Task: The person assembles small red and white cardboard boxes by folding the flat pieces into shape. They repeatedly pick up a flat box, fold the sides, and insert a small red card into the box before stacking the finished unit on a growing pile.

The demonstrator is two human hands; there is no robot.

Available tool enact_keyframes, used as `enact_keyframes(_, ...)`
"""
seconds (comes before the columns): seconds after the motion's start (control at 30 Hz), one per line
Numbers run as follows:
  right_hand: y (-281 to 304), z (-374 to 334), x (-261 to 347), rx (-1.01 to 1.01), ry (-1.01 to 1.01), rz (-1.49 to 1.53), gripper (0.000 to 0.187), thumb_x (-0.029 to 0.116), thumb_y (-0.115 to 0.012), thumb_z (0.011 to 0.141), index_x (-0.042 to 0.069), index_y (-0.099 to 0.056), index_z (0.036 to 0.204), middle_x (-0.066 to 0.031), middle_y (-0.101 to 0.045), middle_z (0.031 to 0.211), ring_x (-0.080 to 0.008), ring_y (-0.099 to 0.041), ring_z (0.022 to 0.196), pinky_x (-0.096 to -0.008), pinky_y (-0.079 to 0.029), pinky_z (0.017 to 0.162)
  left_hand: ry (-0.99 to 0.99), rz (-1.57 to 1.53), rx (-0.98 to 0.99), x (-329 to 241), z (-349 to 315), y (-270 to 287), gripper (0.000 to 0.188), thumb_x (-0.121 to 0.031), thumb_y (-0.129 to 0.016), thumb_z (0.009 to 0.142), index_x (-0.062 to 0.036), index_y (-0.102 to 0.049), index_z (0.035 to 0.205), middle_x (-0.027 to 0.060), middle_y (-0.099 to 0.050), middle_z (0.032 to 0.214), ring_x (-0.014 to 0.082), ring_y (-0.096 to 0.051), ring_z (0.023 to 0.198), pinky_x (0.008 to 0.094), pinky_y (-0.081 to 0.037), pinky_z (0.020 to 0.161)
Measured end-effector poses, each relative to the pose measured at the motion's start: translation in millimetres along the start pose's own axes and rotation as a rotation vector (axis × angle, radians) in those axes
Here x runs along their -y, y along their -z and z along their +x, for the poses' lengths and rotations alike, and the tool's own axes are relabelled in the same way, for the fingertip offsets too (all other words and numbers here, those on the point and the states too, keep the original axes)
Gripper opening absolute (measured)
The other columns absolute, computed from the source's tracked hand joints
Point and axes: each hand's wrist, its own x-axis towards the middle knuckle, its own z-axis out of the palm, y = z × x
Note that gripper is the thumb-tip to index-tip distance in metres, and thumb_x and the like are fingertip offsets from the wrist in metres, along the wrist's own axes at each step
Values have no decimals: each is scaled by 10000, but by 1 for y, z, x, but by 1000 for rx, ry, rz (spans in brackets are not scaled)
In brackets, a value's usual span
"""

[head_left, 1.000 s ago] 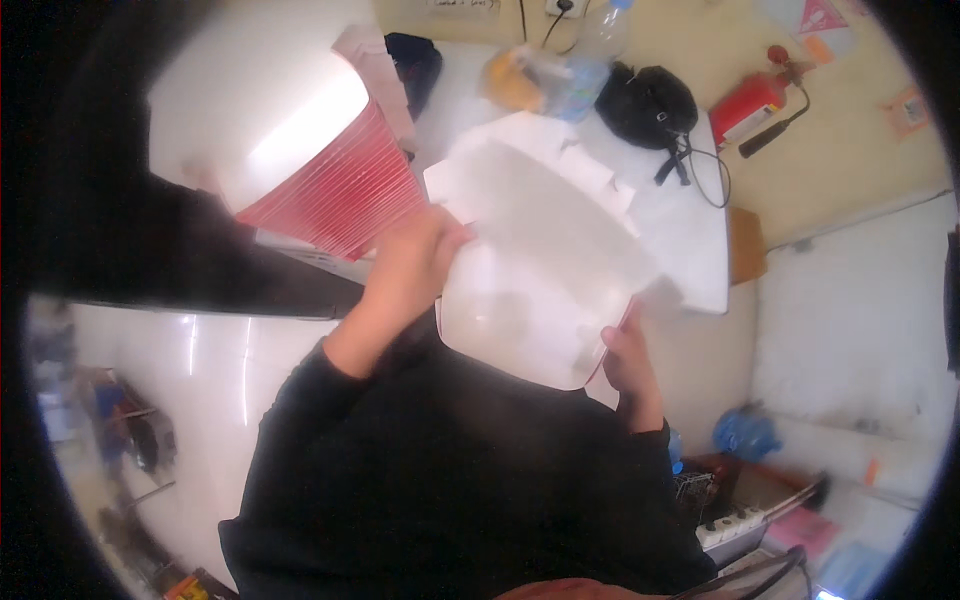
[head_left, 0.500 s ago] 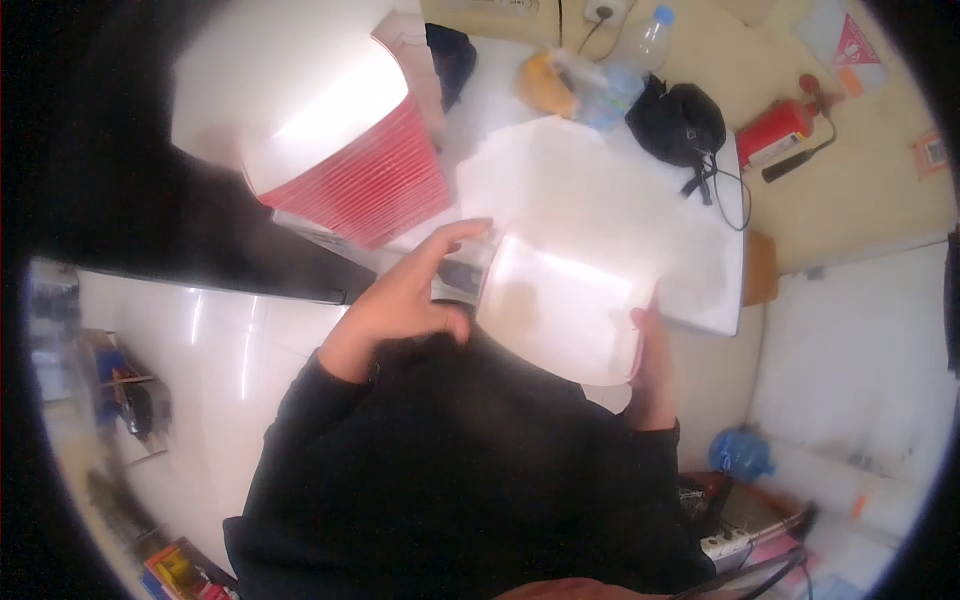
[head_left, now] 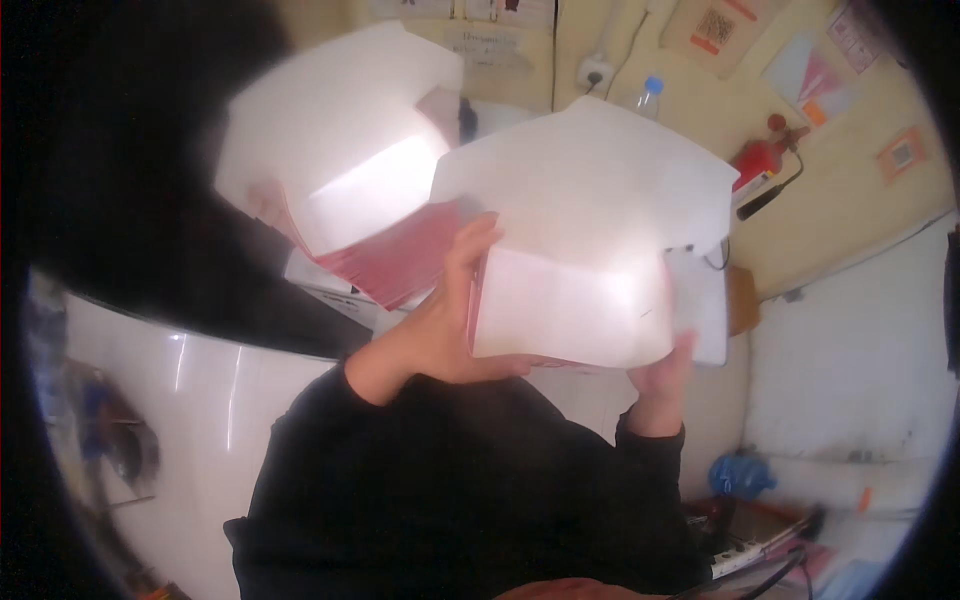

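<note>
Lengthwise, the white carton (head_left: 572,308) points outward, flap (head_left: 590,185) foremost, clasped between left hand (head_left: 430,335) and right hand (head_left: 660,380).

Left hand (head_left: 432,338), spread before, now gripping white carton (head_left: 585,235) at left

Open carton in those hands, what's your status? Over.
Left hand gripping open carton at left side; right hand at its lower right corner, grip unclear. Lid panel open. Red-sided carton stack just left, contact unclear.
</note>
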Motion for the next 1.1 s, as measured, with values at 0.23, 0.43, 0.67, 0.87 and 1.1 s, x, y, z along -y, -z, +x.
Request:
enact_keyframes(0.23, -65, 42, 52, 128, 278, -695, 961, 582, -561, 831, 0, -165, 1484, -145, -230, 1529, -272, -211, 1413, -417, -190, 1135, -233, -75, -201, -34, 26, 45, 1145, -282, -848, 653, -17, -42, 1422, 233, -336, 1351, 360, -397, 1257, 439, -321, 1047)
enact_keyframes(0.43, -182, 49, 86, 337, 709, -1736, 647, 544, -619, 820, 54, -556, 1239, -143, -549, 1252, -299, -461, 1185, -402, -345, 960, -163, 761, -295, -81, 49, 75, 1021, -357, -814, 666, 43, -214, 1388, 254, -347, 1318, 423, -379, 1200, 453, -288, 1029)
enact_keyframes(0.67, -245, 66, 79, 345, 258, -1321, 228, 229, -665, 851, 12, -701, 910, -87, -664, 718, -158, -619, 599, -278, -461, 549, -353, 610, -267, -54, -3, 146, 862, -338, -803, 662, -57, -346, 1337, 182, -428, 1276, 393, -413, 1189, 480, -329, 1008)
enact_keyframes(0.87, -257, 87, 92, 171, 225, -656, 215, 149, -702, 831, -24, -696, 959, -28, -683, 807, -79, -595, 703, -227, -468, 668, -312, 839, 80, -9, -47, 190, 295, -246, -743, 711, -102, -628, 941, 48, -589, 967, 276, -545, 975, 471, -411, 944)
enact_keyframes(1.1, -289, 136, 0, 219, 124, -1181, 309, 309, -663, 824, 9, -695, 891, -131, -647, 664, -197, -631, 639, -330, -486, 629, -315, 697, -72, 8, -61, 192, 244, -160, -750, 692, -90, -634, 895, 54, -580, 852, 282, -554, 870, 398, -448, 813)
